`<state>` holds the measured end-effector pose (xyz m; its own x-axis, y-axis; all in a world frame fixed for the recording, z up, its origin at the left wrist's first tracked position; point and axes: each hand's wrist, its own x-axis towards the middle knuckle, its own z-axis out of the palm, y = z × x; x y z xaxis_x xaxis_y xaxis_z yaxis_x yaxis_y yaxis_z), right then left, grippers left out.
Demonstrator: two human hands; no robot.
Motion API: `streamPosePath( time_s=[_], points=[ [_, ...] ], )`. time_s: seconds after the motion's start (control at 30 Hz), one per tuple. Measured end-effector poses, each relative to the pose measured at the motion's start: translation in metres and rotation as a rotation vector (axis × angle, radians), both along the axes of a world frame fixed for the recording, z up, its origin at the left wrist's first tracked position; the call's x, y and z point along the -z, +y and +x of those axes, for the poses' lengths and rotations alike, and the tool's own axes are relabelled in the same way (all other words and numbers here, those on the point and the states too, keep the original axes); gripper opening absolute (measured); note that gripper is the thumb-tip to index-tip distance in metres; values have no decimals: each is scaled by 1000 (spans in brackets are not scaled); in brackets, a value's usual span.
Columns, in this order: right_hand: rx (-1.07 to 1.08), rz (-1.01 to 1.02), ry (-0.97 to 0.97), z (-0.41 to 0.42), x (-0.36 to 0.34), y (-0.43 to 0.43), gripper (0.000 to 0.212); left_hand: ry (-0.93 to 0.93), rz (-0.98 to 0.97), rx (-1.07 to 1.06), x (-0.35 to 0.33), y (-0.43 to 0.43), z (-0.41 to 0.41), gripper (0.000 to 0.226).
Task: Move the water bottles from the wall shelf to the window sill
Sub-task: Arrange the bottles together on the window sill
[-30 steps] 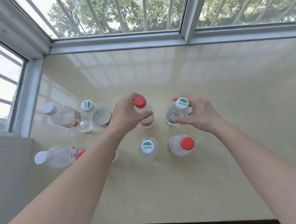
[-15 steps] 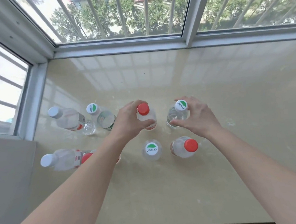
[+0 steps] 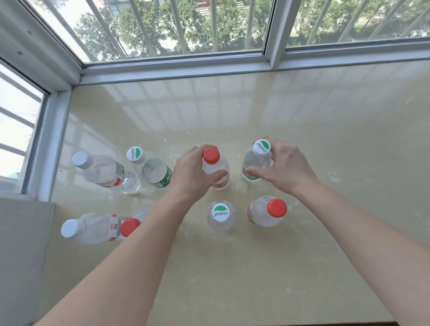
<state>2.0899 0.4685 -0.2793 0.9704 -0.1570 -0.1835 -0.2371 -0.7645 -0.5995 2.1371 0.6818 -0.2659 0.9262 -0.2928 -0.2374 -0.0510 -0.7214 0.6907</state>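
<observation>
Eight clear plastic water bottles stand upright on the beige window sill (image 3: 308,136), long axes vertical and caps up, in two rows of four. By cap: three red, three white with a green mark, two plain white.

The far row runs, left to right: a plain white-capped bottle (image 3: 100,171), a green-marked one with a green label (image 3: 153,169), a red-capped bottle (image 3: 215,166) and a green-marked bottle (image 3: 256,163). The near row: a white-capped bottle (image 3: 91,228), a red-capped one (image 3: 130,226) mostly hidden behind the left forearm, a green-marked one (image 3: 220,217) and a red-capped one (image 3: 268,211).

The left hand (image 3: 193,175) is wrapped around the far red-capped bottle just below its cap. The right hand (image 3: 286,166) grips the far green-marked bottle beside it, thumb on the near side. The hands sit near each other, one bottle each.

The bottles cluster on the left half of the sill, beside the corner where two barred windows (image 3: 198,19) meet.
</observation>
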Motion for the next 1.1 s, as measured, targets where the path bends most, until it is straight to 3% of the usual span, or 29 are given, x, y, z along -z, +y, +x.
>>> streamPosePath(
  time_s=[0.93,1.1],
  points=[
    [82,13,2,-8,-3,0,52,-8,-75,-37,5,-2,1,42],
    [79,27,45,-8,-1,-1,63,2,-77,-48,6,-1,0,60]
  ],
)
